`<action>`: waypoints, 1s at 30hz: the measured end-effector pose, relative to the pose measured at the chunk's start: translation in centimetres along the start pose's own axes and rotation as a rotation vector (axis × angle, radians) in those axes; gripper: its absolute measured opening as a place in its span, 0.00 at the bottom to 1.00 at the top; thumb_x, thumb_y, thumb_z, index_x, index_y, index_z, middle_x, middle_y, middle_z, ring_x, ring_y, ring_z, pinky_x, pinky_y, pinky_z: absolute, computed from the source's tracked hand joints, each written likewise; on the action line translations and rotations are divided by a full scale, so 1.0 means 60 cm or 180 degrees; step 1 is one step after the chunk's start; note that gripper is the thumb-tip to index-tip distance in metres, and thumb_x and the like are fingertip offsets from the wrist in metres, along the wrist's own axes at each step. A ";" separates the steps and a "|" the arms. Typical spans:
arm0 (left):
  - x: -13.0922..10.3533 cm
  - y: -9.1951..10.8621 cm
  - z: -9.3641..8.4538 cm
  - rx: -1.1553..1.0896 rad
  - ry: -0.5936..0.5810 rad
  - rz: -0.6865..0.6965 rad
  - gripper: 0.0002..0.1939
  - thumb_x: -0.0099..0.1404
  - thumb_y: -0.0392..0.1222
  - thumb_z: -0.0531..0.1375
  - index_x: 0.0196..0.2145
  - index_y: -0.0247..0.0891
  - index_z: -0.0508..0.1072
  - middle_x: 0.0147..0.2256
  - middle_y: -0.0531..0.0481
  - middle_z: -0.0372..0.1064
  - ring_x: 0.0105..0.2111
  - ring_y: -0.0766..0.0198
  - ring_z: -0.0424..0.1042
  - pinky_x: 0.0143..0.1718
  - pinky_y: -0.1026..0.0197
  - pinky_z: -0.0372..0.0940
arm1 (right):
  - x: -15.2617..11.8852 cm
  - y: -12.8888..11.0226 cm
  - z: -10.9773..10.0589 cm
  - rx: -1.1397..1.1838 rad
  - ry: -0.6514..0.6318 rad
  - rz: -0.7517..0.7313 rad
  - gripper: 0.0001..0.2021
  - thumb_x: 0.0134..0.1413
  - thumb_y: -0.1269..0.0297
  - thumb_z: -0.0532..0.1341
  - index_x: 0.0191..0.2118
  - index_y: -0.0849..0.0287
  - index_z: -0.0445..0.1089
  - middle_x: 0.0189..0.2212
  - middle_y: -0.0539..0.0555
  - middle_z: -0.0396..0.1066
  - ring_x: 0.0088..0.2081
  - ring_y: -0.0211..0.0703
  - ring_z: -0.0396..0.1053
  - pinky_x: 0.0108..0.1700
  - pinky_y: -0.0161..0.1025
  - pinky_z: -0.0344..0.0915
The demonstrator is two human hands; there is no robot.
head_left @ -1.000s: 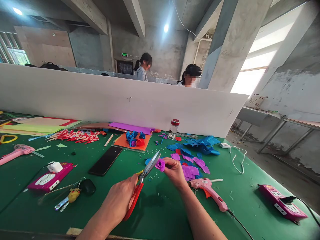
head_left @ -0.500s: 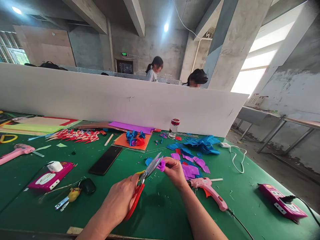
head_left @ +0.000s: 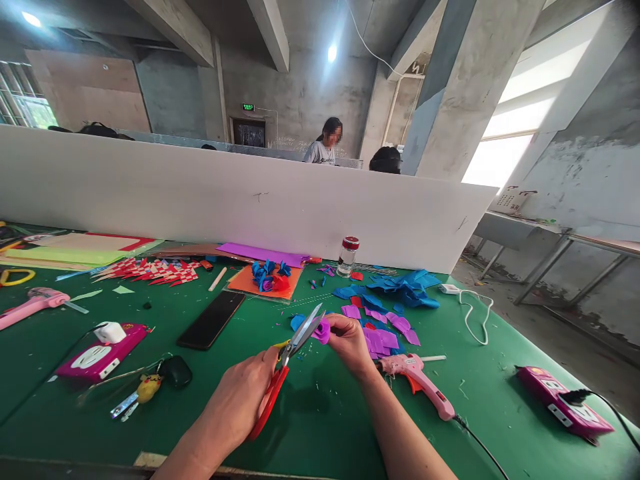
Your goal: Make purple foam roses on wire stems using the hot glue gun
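Note:
My left hand (head_left: 246, 385) is closed round the handles of a pair of scissors (head_left: 296, 343) with one red and one yellow handle. Their blades point up and to the right, slightly parted, right beside a curled purple paper piece (head_left: 323, 331). That piece is pinched between the fingertips of my right hand (head_left: 350, 343). Flat purple paper petals (head_left: 383, 341) lie just past my right wrist, mixed with blue and red ones. A pink glue gun (head_left: 417, 380) rests to the right of my right forearm.
A black phone (head_left: 213, 321), keys with a yellow charm (head_left: 149, 388) and a magenta power strip (head_left: 103, 353) lie on the left. Paper flowers (head_left: 270, 275) sit on orange paper. Behind stand a red-lidded jar (head_left: 349, 257) and a white board (head_left: 225, 200). Another power strip (head_left: 563, 403) is at right.
My hands, the scissors and the purple paper have hardly moved. Behind the board, one person has shifted to the right, and another person's head has moved slightly left.

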State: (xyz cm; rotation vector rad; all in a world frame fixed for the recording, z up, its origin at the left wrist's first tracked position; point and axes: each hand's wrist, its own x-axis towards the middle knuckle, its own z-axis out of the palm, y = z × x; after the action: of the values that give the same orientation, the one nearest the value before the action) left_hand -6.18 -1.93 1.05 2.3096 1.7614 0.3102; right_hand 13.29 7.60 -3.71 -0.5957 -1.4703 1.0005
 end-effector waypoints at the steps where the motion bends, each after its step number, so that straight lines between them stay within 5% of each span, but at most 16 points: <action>1: 0.000 0.000 0.000 -0.0010 0.0009 -0.0005 0.08 0.66 0.35 0.45 0.39 0.42 0.62 0.31 0.51 0.69 0.30 0.61 0.70 0.26 0.63 0.55 | 0.000 0.002 0.000 -0.0001 0.0002 -0.0013 0.07 0.42 0.57 0.70 0.24 0.55 0.78 0.25 0.52 0.76 0.28 0.41 0.70 0.33 0.36 0.65; 23: 0.002 -0.015 0.008 -0.0019 -0.0013 0.0060 0.07 0.67 0.37 0.45 0.39 0.41 0.61 0.27 0.53 0.67 0.24 0.63 0.67 0.24 0.63 0.52 | -0.001 0.012 -0.009 -0.0185 0.0024 0.0041 0.08 0.43 0.57 0.70 0.26 0.56 0.78 0.25 0.52 0.76 0.28 0.42 0.71 0.32 0.36 0.67; 30: -0.007 -0.050 0.006 0.0105 0.0310 0.0164 0.07 0.66 0.40 0.46 0.37 0.42 0.63 0.27 0.52 0.66 0.25 0.63 0.67 0.25 0.63 0.54 | 0.002 -0.018 -0.049 -0.1140 -0.0104 -0.0303 0.06 0.52 0.62 0.64 0.32 0.56 0.78 0.28 0.52 0.77 0.31 0.42 0.72 0.33 0.35 0.67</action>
State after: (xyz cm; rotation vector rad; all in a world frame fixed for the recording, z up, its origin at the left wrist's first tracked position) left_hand -8.92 -1.56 -0.19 2.4041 1.7661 0.4120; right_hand 16.29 7.86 -2.93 -0.7589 -1.7059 0.6790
